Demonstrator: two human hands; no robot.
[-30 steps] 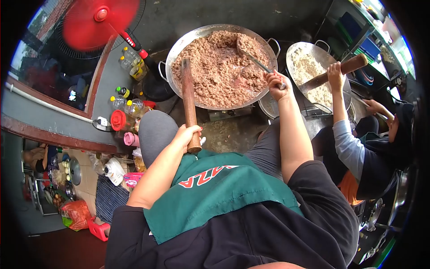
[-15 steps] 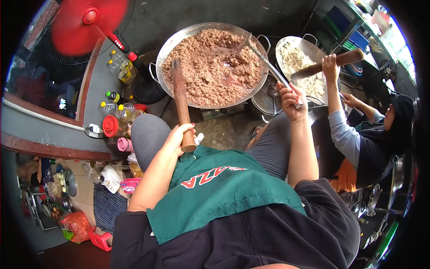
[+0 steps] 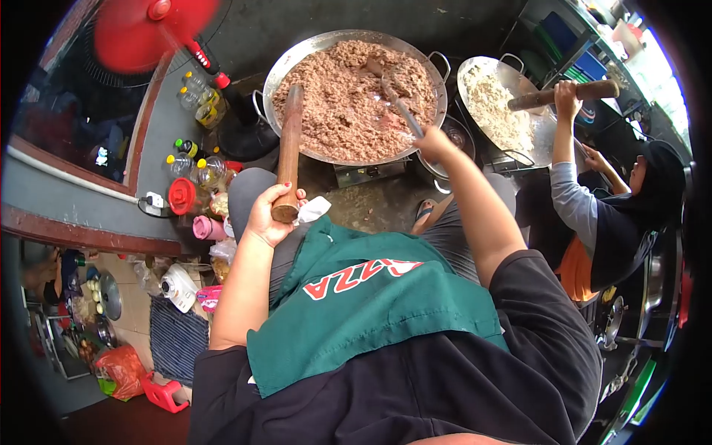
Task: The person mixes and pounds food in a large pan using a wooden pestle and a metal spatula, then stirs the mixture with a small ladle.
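Left hand (image 3: 265,215) grip wrapped around wooden paddle handle (image 3: 288,152), right hand (image 3: 434,141) pinching metal ladle (image 3: 397,100).

Both hands grip a wooden paddle (image 3: 289,148) and metal ladle (image 3: 397,104) over the wok (image 3: 285,63).

A working cook-shop kitchen, set low to the floor. Ahead of both hands a large metal wok (image 3: 297,55) of brown minced food sits on a burner; right of the right hand a co-worker tends a second wok (image 3: 545,137). Oil bottles (image 3: 194,100) and a red fan (image 3: 152,33) stand beyond the left hand.
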